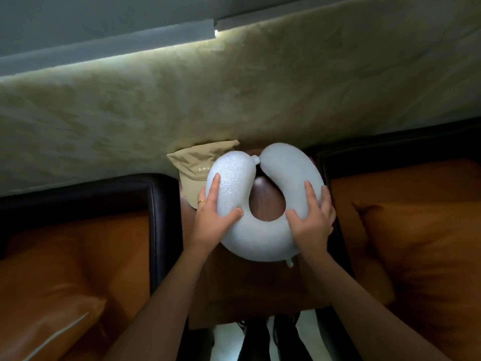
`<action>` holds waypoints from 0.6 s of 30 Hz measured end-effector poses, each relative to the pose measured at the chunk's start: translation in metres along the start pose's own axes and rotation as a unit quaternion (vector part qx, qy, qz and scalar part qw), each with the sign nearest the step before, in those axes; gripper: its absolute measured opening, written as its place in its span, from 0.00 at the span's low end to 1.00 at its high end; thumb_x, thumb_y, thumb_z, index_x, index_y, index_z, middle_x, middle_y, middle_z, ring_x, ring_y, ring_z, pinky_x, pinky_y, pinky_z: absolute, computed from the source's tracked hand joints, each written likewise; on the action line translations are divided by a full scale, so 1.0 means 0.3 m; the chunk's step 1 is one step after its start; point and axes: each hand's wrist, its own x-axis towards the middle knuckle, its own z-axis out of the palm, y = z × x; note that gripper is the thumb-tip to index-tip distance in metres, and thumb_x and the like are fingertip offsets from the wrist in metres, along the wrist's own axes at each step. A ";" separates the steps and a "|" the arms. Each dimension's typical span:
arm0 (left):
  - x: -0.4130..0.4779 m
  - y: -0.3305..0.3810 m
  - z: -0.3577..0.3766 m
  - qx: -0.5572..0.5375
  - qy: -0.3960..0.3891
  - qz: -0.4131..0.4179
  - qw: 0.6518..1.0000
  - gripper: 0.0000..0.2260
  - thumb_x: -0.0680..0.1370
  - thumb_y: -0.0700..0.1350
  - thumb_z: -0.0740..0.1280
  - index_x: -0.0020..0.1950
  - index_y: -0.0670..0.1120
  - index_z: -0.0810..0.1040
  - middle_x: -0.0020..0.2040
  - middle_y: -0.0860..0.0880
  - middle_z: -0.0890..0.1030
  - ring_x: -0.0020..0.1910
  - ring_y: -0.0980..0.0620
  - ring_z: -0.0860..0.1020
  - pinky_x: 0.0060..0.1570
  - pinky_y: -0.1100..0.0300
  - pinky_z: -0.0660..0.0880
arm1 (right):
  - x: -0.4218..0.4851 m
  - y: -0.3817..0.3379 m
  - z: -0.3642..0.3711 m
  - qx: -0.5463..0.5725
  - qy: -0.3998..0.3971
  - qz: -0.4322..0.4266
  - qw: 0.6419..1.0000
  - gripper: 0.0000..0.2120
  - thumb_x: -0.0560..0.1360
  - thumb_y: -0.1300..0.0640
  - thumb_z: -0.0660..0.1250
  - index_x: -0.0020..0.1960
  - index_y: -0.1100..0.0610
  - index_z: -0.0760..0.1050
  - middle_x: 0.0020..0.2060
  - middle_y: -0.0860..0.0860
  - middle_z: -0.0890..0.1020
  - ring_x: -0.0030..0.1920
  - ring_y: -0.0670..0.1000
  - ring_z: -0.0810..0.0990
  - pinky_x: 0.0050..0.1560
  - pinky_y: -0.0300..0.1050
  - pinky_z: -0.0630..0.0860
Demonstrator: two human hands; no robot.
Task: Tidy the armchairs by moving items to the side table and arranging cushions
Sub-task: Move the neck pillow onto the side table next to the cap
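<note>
A pale grey U-shaped neck pillow (263, 241) lies over the brown wooden side table (250, 290), its open end toward the wall. My left hand (216, 217) grips its left arm, thumb on top near the inner curve. My right hand (311, 220) grips its right arm the same way. A beige cap (192, 165) lies on the table's far left corner, partly under the pillow.
Two dark-framed armchairs flank the table: the left one (156, 204) holds an orange cushion (52, 295), the right one an orange cushion (421, 251). A mottled beige wall (234, 87) rises directly behind. Dark legs and white floor show below the table.
</note>
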 end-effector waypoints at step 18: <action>-0.010 0.034 0.028 0.142 -0.017 -0.080 0.986 0.45 0.75 0.65 0.67 0.70 0.76 0.29 0.76 0.42 0.58 0.67 0.37 0.68 0.62 0.38 0.73 | 0.034 0.029 -0.021 -0.063 -0.082 -0.041 0.994 0.41 0.77 0.40 0.63 0.79 0.37 0.38 0.80 0.49 0.38 0.79 0.64 0.43 0.69 0.68 0.66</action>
